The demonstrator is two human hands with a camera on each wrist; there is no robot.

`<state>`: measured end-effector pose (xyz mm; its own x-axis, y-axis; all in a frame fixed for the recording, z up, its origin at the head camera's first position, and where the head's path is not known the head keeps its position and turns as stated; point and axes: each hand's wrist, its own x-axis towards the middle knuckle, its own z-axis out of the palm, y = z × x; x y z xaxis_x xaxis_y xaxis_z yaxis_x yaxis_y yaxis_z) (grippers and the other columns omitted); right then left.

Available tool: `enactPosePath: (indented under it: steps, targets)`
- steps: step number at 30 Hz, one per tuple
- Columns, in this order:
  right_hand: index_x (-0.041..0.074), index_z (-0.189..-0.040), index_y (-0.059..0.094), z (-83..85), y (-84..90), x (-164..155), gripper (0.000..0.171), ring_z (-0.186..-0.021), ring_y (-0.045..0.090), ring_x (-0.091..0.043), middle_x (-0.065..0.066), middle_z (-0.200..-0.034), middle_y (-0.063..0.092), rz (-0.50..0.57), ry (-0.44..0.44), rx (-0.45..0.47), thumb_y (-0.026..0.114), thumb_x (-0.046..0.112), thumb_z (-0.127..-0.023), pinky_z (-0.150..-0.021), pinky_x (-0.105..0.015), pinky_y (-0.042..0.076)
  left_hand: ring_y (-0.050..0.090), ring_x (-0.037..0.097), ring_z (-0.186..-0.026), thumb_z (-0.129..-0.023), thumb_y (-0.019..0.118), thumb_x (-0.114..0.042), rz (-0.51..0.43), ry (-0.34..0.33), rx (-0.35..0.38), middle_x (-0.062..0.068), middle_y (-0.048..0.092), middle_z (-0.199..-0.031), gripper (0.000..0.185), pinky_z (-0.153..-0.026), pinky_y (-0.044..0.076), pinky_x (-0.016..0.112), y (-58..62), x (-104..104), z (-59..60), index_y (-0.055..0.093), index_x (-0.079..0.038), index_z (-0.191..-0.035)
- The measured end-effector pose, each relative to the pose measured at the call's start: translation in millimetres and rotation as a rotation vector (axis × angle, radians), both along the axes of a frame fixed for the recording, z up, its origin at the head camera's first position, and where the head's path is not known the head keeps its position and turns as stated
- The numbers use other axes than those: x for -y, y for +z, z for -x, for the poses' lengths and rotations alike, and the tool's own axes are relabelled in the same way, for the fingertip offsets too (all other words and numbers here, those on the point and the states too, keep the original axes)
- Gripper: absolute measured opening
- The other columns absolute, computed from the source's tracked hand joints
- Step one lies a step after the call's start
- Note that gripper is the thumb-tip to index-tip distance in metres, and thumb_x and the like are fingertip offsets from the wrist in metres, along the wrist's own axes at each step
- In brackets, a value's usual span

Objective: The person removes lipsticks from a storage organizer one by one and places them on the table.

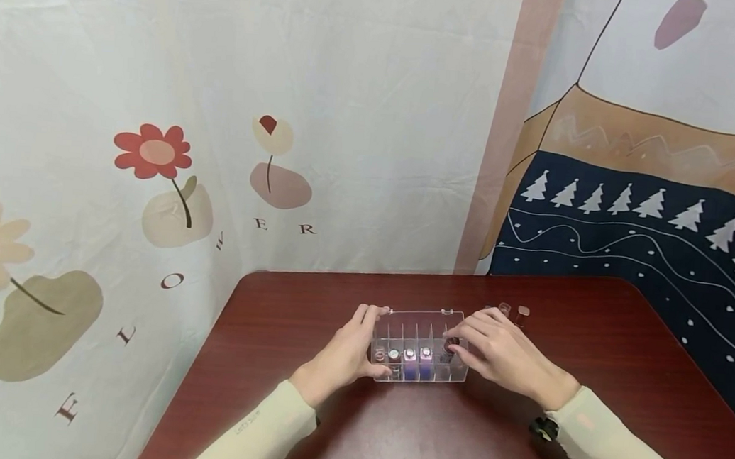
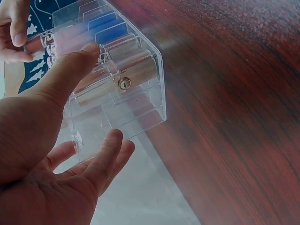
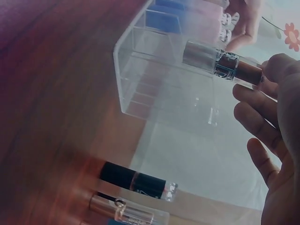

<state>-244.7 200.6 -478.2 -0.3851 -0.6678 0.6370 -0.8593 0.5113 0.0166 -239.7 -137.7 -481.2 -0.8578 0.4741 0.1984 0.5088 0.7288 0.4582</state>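
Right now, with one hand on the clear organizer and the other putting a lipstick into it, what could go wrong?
1. The right hand pinches the lipstick only at its far end; it might tilt or catch a divider.
2. The left hand grips just one end of the light clear organizer, so a push could slide it across the table.
3. Loose lipsticks beside the organizer could get knocked over.

The bench (image 1: 392, 430) in front of the box (image 1: 420, 347) is bare and wide. Two small tubes (image 1: 514, 312) stand just behind the right hand (image 1: 506, 353). The curtain (image 1: 347, 150) blocks the back.
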Motion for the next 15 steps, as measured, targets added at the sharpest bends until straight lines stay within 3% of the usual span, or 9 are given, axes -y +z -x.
enactPosePath:
  steps: [7,15]
  targets:
    - [0.014,-0.123,0.086,-0.4,7.7,-9,0.018,-0.107,0.077,-0.018,0.005,-0.112,0.085,0.020,-0.002,0.028,0.081,0.026,-0.110,-0.105,-0.040,0.056,0.074,0.030,-0.102,-0.079,0.112,-0.021,-0.003,-0.003,-0.002,0.022,0.060,-0.151,0.107,-0.100,0.070,0.048,-1.2,0,-0.2,0.047,-0.004,-0.163]
    - [0.014,-0.128,0.084,-0.9,12.9,-22,0.032,-0.112,0.076,-0.022,0.004,-0.118,0.085,0.064,-0.028,0.033,0.064,0.038,-0.121,-0.103,-0.039,0.055,0.075,0.032,-0.101,-0.079,0.112,-0.021,-0.003,-0.007,-0.010,0.025,0.060,-0.149,0.108,-0.099,0.070,0.048,-0.8,1,-0.1,0.048,-0.003,-0.163]
